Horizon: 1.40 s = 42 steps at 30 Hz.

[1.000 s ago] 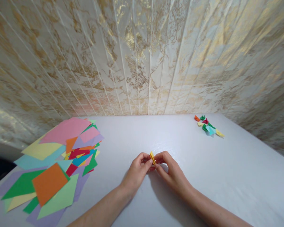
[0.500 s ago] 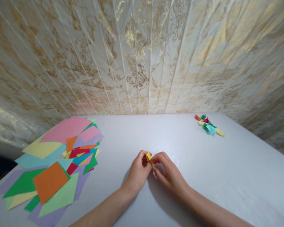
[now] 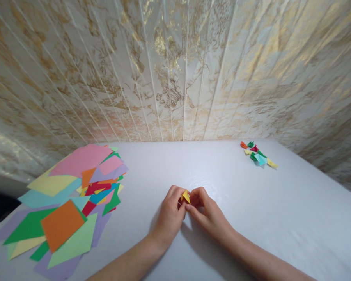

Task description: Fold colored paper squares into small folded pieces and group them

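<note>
A small folded piece of yellow paper (image 3: 186, 197) is held between my two hands, just above the table near the middle. My left hand (image 3: 171, 210) pinches it from the left with thumb and fingers. From the other side, my right hand (image 3: 206, 210) grips its lower right edge, the thumb tip pressed against it and the fingers curled behind. The paper shows a pointed, triangular face towards me; its lower part is hidden by my fingers and thumbs.
On the left of the white table (image 3: 163, 164) lies a spread of coloured paper sheets, an orange square (image 3: 62, 225) and a large pink sheet (image 3: 83, 159) among them. Several small folded paper figures (image 3: 261, 159) sit at the back right. A gold-patterned curtain (image 3: 175, 78) hangs behind.
The yellow paper has turned in my fingers, from a narrow upright strip to a wider triangular face. My right fingers have shifted slightly around it, while both arms stay in place.
</note>
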Tool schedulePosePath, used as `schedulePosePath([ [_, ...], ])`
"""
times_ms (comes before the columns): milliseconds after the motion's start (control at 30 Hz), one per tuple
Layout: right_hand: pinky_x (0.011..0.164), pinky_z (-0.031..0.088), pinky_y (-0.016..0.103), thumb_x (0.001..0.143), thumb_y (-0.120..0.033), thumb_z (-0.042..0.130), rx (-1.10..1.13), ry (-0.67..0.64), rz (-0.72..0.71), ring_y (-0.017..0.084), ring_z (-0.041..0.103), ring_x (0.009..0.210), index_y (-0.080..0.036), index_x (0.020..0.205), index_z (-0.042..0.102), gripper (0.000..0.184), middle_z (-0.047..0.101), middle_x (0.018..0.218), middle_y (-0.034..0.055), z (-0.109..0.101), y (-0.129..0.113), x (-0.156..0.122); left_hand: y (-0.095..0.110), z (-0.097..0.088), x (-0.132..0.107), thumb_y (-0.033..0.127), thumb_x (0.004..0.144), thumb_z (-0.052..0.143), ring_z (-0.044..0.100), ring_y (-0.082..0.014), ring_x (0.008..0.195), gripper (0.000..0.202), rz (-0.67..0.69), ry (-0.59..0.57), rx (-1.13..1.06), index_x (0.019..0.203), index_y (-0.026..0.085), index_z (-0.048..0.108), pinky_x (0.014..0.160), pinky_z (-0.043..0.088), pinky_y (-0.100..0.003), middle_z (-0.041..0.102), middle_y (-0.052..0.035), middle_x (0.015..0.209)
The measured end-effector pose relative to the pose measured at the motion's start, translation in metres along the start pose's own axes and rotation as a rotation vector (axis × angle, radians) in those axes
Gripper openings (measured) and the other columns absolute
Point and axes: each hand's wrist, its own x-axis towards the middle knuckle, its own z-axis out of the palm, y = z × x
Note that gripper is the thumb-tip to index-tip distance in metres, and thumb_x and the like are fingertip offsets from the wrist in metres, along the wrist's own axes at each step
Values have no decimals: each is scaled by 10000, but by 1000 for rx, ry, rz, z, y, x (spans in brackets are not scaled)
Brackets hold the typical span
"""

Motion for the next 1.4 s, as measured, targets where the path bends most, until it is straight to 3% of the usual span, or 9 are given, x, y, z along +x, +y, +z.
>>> schedulePosePath([
  [133, 685, 506, 288, 890, -228, 524, 16, 6, 11, 153, 624, 736, -227, 943, 476, 72, 650, 844, 3, -2, 4, 1, -2, 0, 0, 69, 787, 545, 585, -182, 858, 204, 24, -22, -4, 839, 227, 663, 755, 454, -261, 607, -16, 892],
  [300, 625, 478, 271, 899, -277, 516, 133, 36, 53, 146, 595, 696, -226, 917, 460, 78, 611, 818, -7, -2, 11, 3, -7, 3, -3, 99, 839, 554, 619, -176, 899, 289, 27, -52, -45, 1081, 238, 629, 803, 491, -279, 630, -36, 1033],
  [433, 595, 448, 254, 877, -276, 532, 222, 44, 74, 136, 571, 655, -228, 885, 461, 86, 577, 734, -37, -2, 13, 5, -7, 4, -4, 95, 847, 528, 616, -179, 907, 206, 72, -33, -74, 973, 230, 619, 806, 501, -285, 625, -34, 991],
  [567, 582, 417, 247, 869, -260, 503, 209, 26, 81, 141, 581, 647, -230, 932, 473, 76, 618, 723, -30, -2, 11, 4, -4, 2, -2, 53, 820, 490, 591, -187, 996, 246, 135, -22, -72, 900, 236, 633, 812, 500, -272, 605, -39, 1012],
  [933, 619, 457, 262, 835, -166, 488, 27, 68, -6, 148, 597, 697, -229, 942, 506, 126, 604, 809, -11, -5, 2, 0, 0, 0, -4, 63, 805, 481, 571, -184, 1024, 219, 70, 10, -109, 751, 225, 618, 806, 477, -262, 577, -38, 1033],
  [1200, 671, 455, 265, 804, -120, 469, 85, 7, -20, 142, 563, 734, -223, 915, 509, 157, 583, 831, -16, -6, 2, 0, -3, -1, -2, 59, 808, 459, 573, -183, 1020, 253, 46, -24, -79, 774, 225, 647, 839, 482, -266, 565, -44, 1035],
  [1400, 677, 438, 268, 840, -188, 536, 179, -51, 42, 147, 553, 755, -214, 965, 506, 131, 570, 837, -14, -6, 7, 2, -8, -1, -1, 52, 810, 484, 576, -174, 1030, 255, 71, -92, -29, 870, 222, 665, 880, 479, -274, 559, -41, 1049],
])
